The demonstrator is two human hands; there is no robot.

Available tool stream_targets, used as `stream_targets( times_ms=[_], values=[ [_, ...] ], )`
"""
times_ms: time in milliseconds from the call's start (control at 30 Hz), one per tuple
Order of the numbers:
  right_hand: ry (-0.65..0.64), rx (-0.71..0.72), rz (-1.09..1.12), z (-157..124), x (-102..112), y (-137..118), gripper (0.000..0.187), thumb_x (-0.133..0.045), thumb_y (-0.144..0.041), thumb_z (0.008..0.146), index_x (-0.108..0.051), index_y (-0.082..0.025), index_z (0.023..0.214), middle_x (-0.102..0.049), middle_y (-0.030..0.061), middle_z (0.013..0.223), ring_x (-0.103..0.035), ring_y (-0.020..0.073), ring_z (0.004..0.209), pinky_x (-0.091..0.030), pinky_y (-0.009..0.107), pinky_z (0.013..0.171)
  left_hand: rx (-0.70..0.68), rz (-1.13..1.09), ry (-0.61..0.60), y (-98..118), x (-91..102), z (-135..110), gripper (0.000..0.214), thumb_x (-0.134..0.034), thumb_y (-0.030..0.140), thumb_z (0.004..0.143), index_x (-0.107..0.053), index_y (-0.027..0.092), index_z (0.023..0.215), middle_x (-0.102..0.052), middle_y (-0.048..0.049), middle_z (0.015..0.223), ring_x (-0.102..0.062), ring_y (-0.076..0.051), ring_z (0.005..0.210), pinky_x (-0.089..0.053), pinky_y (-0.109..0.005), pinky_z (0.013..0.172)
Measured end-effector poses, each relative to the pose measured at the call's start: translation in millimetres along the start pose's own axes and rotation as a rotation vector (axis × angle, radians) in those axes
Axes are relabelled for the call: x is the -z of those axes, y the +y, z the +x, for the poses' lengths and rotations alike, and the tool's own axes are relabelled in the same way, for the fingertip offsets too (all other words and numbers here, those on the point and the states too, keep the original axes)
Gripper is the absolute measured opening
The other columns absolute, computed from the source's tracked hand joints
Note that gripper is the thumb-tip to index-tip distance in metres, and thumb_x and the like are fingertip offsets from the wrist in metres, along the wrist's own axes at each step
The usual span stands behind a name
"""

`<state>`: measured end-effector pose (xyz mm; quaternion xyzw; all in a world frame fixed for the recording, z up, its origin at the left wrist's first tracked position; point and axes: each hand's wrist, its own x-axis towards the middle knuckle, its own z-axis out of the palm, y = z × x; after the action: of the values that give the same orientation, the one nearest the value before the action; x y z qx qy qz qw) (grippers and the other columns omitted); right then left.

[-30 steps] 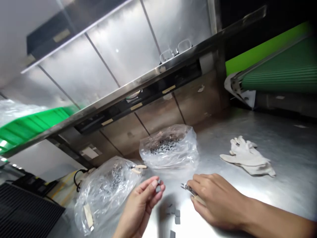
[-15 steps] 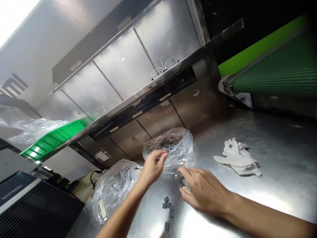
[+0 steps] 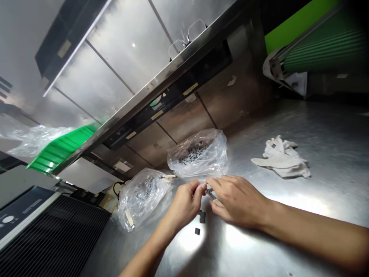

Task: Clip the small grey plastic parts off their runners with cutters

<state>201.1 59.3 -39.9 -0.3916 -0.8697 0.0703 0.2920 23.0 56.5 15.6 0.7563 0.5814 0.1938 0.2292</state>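
My left hand (image 3: 186, 203) is pinched shut over the steel table, fingertips meeting the tip of a small metal cutter (image 3: 211, 193); what it pinches is too small to name. My right hand (image 3: 235, 199) is closed round that cutter's pale handles. A few small dark grey blocks (image 3: 201, 217) lie on the table just below both hands. Behind the hands sits a clear plastic bag (image 3: 198, 153) holding several such grey pieces. A second clear bag (image 3: 142, 195) with more pieces lies to the left.
A pair of white gloves (image 3: 282, 157) lies on the steel table (image 3: 323, 192) to the right. Eyeglasses (image 3: 187, 37) rest on the steel shelf above. Green conveyors stand at the far right (image 3: 323, 42) and left (image 3: 60, 148). A black ribbed machine (image 3: 43, 234) sits at lower left.
My left hand came back from the rear bag down to the cutter tip. My right hand stayed on the cutter. The view tilted and shifted.
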Motion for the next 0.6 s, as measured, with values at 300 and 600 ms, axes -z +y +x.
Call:
stream_targets(
  times_ms=[300,600],
  values=[
    [0.020,-0.148,0.031,5,4,31,0.019,-0.050,-0.024,0.094,-0.061,-0.012,0.102,-0.069,0.0141,0.089,-0.065,0.0285,0.083,-0.046,0.037,0.071,-0.034,0.053,0.099,-11,30.4,-16,0.050,-0.059,0.033,0.094,-0.054,0.021,0.142,-0.070,-0.0122,0.120,-0.065,-0.025,0.111,-0.051,-0.034,0.094],
    [0.174,-0.150,0.596,2,-7,24,0.037,-0.040,-0.043,0.106,-0.056,-0.020,0.129,-0.069,0.0077,0.115,-0.066,0.0218,0.105,-0.052,0.036,0.087,0.051,0.234,-0.293,-40,23.0,-45,0.045,-0.053,0.028,0.098,-0.056,0.026,0.143,-0.064,-0.0080,0.123,-0.064,-0.022,0.104,-0.049,-0.036,0.096]
  ],
)
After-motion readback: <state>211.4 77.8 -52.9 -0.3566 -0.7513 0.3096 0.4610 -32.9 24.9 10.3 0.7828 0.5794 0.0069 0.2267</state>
